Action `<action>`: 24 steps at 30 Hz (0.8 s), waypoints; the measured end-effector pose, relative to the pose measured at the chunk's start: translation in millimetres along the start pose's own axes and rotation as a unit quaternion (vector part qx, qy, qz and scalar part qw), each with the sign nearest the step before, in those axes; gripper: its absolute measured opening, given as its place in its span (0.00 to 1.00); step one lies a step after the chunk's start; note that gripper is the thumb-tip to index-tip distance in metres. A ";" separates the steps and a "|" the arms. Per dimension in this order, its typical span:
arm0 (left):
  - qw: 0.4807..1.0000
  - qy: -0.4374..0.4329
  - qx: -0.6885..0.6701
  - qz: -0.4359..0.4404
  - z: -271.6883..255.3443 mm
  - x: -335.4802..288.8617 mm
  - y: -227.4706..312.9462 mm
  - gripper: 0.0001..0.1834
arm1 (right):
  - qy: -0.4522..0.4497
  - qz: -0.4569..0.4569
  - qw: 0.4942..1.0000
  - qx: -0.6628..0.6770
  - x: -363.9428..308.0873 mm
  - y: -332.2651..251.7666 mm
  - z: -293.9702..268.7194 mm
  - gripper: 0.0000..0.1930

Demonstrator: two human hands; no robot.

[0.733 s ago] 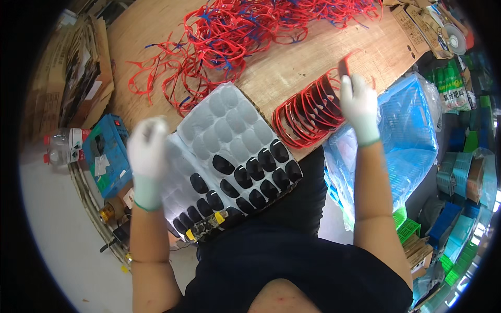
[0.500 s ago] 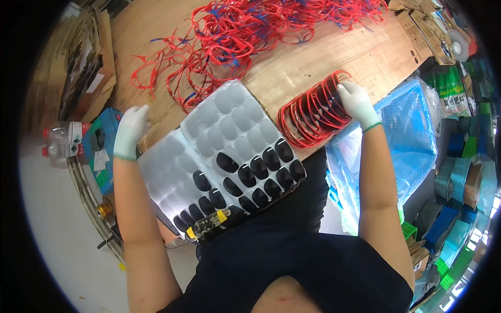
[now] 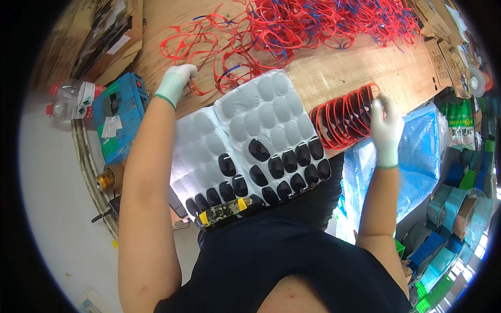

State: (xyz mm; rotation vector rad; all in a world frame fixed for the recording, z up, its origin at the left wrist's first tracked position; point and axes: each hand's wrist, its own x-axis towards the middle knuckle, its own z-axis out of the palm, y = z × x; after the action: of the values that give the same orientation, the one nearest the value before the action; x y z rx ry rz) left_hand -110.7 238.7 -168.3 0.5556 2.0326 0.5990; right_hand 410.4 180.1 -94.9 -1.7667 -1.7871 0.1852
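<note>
My left hand (image 3: 178,82), in a white glove, is closed on a red glasses frame (image 3: 201,89) at the near left edge of a tangled pile of red glasses frames (image 3: 302,28) with blue parts. My right hand (image 3: 387,125), also gloved, is just right of a row of red glasses with dark lenses (image 3: 344,117), standing packed side by side. Its fingers are slightly apart, with nothing visible between them. Between my hands lies a pale moulded tray (image 3: 261,107) with many hollows. Dark lenses (image 3: 289,160) fill its nearer rows; the farther hollows hold none.
A yellow-and-black roll-like object (image 3: 224,211) lies along the tray's near edge. At left are a blue box (image 3: 122,117), a clear bottle (image 3: 65,99) and stacked cardboard (image 3: 112,47). A blue plastic-lined container (image 3: 417,151) stands right of the wooden table (image 3: 386,70).
My left hand has moved forward and right, from beside the tray to a red glasses frame, and closed on it. My right hand has drawn back slightly from the row. The view has shifted.
</note>
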 end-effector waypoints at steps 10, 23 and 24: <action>0.919 0.014 -0.058 0.390 -34.6 -214.0 -20.6 0.15 | -0.264 -0.166 0.949 -0.043 -105.0 -179.1 53.0 0.15; 0.856 -0.200 -0.125 0.460 -1.4 -361.2 -147.5 0.07 | -0.215 -0.151 0.962 -0.075 -132.7 -189.4 60.0 0.16; 0.857 -0.201 -0.102 0.463 -1.0 -369.7 -146.1 0.06 | -0.216 -0.151 0.961 -0.078 -132.9 -190.2 60.9 0.16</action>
State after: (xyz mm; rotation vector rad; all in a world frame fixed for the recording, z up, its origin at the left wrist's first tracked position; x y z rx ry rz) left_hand 43.7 -95.3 -17.9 1.4147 1.1912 1.1264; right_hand 205.9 54.9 -90.7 -1.6142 -2.4198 0.3327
